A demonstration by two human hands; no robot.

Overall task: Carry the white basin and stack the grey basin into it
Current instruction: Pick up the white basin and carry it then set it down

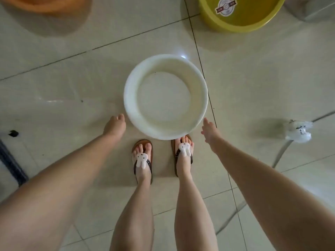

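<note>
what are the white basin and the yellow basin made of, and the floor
White basin: looks like plastic, smooth and slightly matte, with a thick rolled rim and even colour.
Yellow basin: likely plastic too, glossier, with a printed sticker inside.
Floor: looks like glazed ceramic tile, pale, with dark grout lines and shiny reflections.

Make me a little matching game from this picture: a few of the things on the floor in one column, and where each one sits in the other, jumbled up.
Things:
1. white basin
2. yellow basin
3. orange basin
4. crumpled plastic bag

Places:
A. top left corner, cut off by the frame
B. far right, on the floor
C. centre, just ahead of the toes, between the two hands
D. top right, sticker inside

Pairs: 1-C, 2-D, 3-A, 4-B
</note>
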